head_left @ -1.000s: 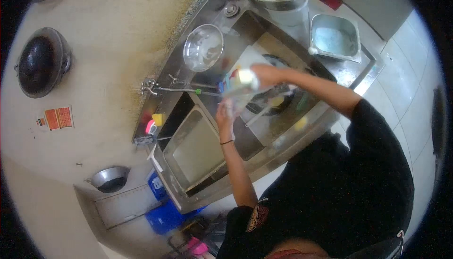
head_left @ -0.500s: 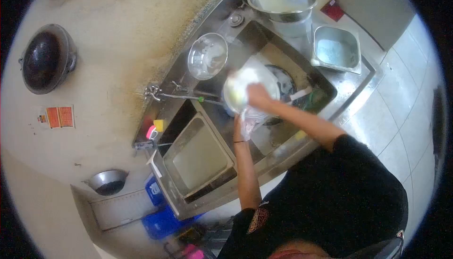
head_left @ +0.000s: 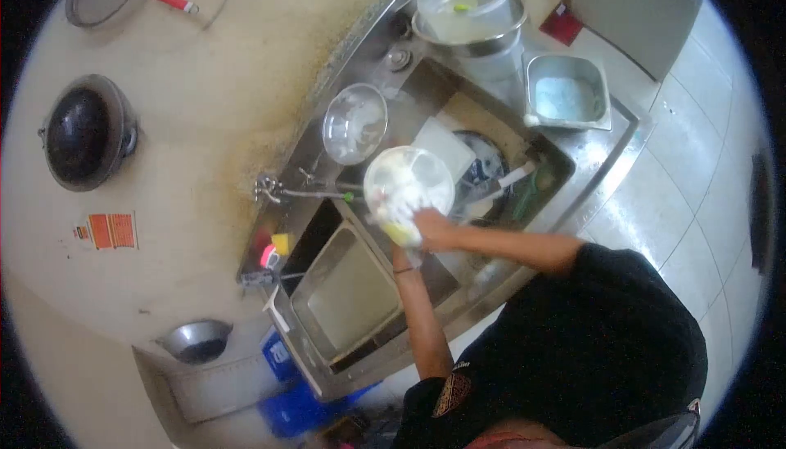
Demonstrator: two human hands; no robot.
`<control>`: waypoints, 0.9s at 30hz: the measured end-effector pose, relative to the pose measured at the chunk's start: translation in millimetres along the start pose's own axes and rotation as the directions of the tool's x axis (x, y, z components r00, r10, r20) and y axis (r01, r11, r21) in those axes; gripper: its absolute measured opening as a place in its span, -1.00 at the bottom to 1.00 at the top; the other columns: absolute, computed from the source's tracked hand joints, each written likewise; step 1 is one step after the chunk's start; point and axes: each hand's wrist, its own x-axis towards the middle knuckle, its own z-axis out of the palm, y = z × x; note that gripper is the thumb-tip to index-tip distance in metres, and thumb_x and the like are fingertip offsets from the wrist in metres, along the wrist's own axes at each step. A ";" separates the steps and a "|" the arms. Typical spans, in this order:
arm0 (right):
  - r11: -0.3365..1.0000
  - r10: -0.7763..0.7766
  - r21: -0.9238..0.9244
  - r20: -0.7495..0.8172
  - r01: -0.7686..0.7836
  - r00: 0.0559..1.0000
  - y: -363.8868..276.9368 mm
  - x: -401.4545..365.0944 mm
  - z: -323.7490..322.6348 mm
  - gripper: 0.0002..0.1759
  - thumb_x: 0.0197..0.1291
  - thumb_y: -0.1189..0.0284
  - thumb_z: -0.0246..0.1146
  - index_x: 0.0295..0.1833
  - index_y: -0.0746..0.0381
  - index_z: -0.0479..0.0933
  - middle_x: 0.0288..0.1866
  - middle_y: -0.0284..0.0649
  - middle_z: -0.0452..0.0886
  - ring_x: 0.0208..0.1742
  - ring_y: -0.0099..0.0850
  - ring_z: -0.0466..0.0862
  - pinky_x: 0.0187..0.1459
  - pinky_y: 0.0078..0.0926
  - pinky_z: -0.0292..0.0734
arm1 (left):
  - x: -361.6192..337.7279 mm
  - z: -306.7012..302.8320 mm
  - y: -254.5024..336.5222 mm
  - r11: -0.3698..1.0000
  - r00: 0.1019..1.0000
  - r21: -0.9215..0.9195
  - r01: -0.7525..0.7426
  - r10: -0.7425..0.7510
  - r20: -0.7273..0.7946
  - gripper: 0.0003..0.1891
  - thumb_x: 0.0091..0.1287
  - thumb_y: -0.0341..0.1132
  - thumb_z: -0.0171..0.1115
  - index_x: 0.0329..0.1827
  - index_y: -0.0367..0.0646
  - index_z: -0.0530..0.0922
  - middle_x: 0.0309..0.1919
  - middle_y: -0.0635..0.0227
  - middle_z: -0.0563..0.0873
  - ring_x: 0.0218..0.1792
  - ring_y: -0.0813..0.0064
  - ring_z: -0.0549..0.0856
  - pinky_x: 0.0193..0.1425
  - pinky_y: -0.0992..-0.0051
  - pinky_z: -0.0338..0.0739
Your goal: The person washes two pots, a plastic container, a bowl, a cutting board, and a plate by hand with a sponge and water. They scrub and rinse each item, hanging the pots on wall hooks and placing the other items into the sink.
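Over the sink, a round whitish bowl-like container is tilted toward me, with white suds on it. My left hand grips its near lower edge; its fingers are mostly hidden. My right hand is closed around a foamy yellow sponge pressed to the container's near side. Behind the container, a white rectangular piece lies in the sink. Beside it are a dark round pan with suds and a white-handled utensil.
A soapy clear bowl sits on the far ledge near the tap. A steel basin of cloudy water is at left. Stacked bowls and a steel pan stand at right. A wok hangs on the wall.
The container has tilted and shifted left and toward me. My right hand has moved from its middle down to its near edge with the sponge. The whole view has shifted slightly.
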 end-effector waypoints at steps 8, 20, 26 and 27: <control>0.947 0.254 0.289 -0.396 -0.142 0.882 26.2 33.9 -85.0 -0.47 -0.09 0.02 0.21 -0.28 0.32 0.50 -0.43 0.02 0.56 -0.40 -0.04 0.54 -0.31 -0.15 0.42 | 2.2 36.4 -2.7 0.853 0.997 0.517 0.071 -0.083 0.000 -0.82 0.06 -0.48 0.15 -0.24 -0.27 0.52 -0.23 0.25 0.57 -0.28 0.39 0.57 -0.15 0.40 0.49; 0.901 -0.055 0.382 -0.373 0.207 0.926 73.8 -66.3 -125.7 -0.52 0.14 0.33 0.06 0.19 0.23 0.27 0.21 -0.10 0.30 0.22 -0.23 0.31 0.22 -0.35 0.13 | 74.9 279.3 172.6 -0.103 0.367 0.405 -0.909 0.265 0.891 -0.54 -0.10 -0.64 -0.11 -0.11 -0.20 0.57 -0.14 0.20 0.63 -0.12 0.31 0.59 0.07 0.47 0.37; 0.855 0.458 0.505 -0.626 -0.119 0.631 62.4 -98.1 -211.7 -0.67 0.03 0.45 0.12 -0.06 0.35 0.40 -0.09 -0.12 0.50 -0.09 -0.37 0.50 0.00 -0.44 0.34 | 162.9 354.5 128.3 -0.592 0.174 0.227 -0.773 0.146 0.974 -0.59 -0.08 -0.51 0.07 -0.10 0.01 0.56 -0.13 0.27 0.60 -0.04 0.22 0.51 0.05 0.28 0.40; 0.836 0.525 0.501 -0.611 -0.225 0.592 82.0 -115.0 -207.6 -0.58 0.08 0.39 0.12 0.05 0.36 0.30 -0.03 -0.10 0.46 -0.04 -0.33 0.47 0.02 -0.44 0.34 | 166.2 350.9 122.3 -0.579 0.210 0.271 -0.769 0.172 0.962 -0.59 -0.08 -0.51 0.07 -0.10 0.01 0.56 -0.13 0.27 0.60 -0.04 0.22 0.51 0.05 0.28 0.40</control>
